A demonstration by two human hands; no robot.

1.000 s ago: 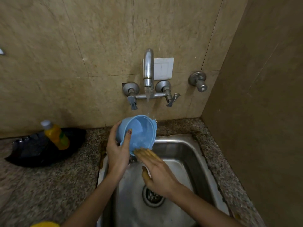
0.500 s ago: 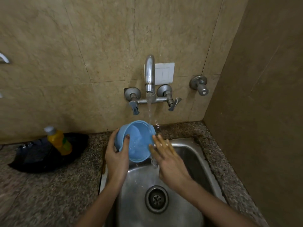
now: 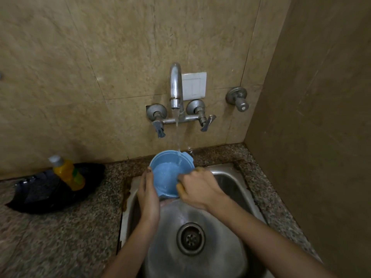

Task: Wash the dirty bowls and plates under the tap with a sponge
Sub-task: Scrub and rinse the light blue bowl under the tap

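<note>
A light blue plastic bowl point(image 3: 167, 174) is held tilted over the back of the steel sink point(image 3: 227, 194), right under the tap point(image 3: 175, 87). A thin stream of water point(image 3: 178, 137) runs into its far rim and pools inside. My left hand point(image 3: 147, 195) grips the bowl's left side, thumb on the rim. My right hand point(image 3: 197, 189) is curled over the right rim with its fingers inside the bowl. I see no sponge; the fingertips look yellowish.
The drain point(image 3: 190, 238) lies below my hands. A yellow bottle point(image 3: 68, 173) leans on a black tray point(image 3: 46, 195) on the speckled counter point(image 3: 60, 237) at the left. A side wall point(image 3: 311, 137) closes the right. A spare valve point(image 3: 237, 98) juts from the back wall.
My right hand went from flat and open beside the bowl to curled over its right rim. The bowl turned more upright under the stream. The view shifted slightly downward.
</note>
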